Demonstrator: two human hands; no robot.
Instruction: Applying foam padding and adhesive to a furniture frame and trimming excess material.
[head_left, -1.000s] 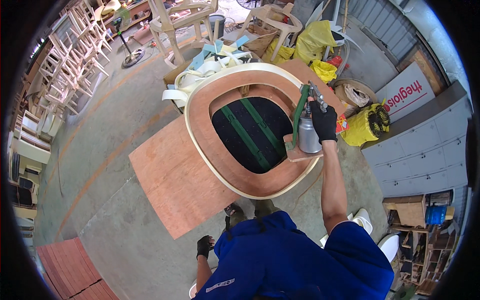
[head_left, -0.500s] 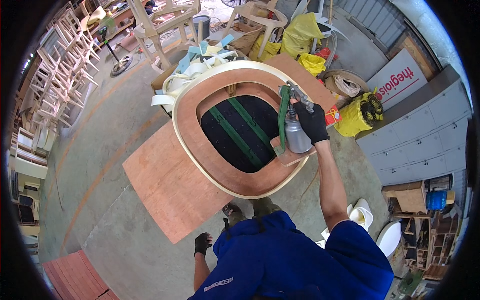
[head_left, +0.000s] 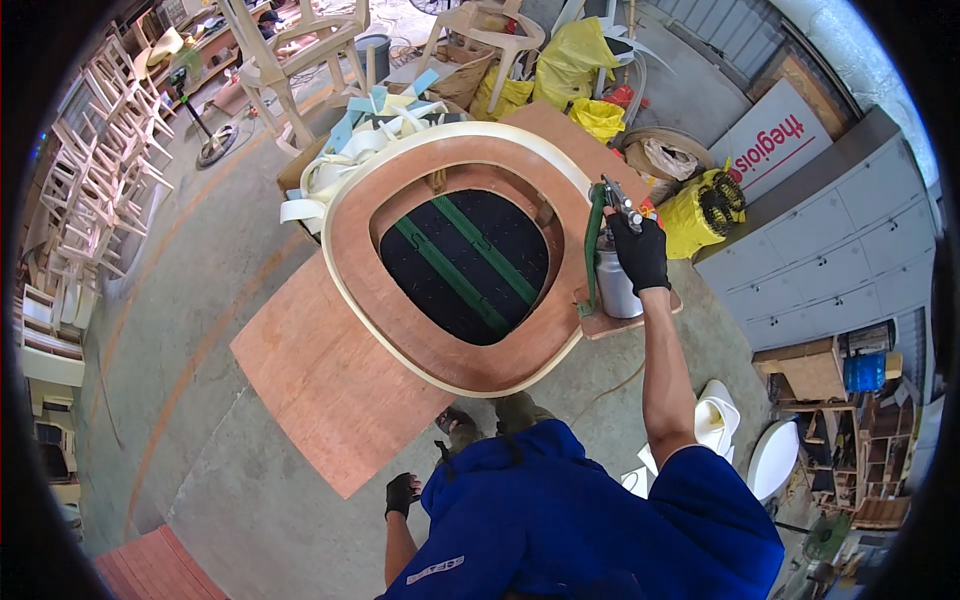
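A padded-edge, rounded wooden seat frame lies before me, with dark fabric and green webbing straps across its opening. Just past its right edge, my right hand, in a black fingerless glove, is closed around the top of a spray gun with a silver metal cup. The gun stands in a holder made of a green upright on a small wooden base. Low at my left side hangs my left hand, gloved alike, its fingers loosely bent and apart, holding nothing visible.
Beneath the frame, a plywood sheet juts out at the near left. Foam offcuts pile up behind it. Yellow sacks and grey cabinets stand beyond and to the right. Wooden chair frames line the far left.
My right hand has carried the spray gun and its holder rightward, from over the frame's right rim to beyond its edge. The whole view has shifted slightly. My left hand stays low.
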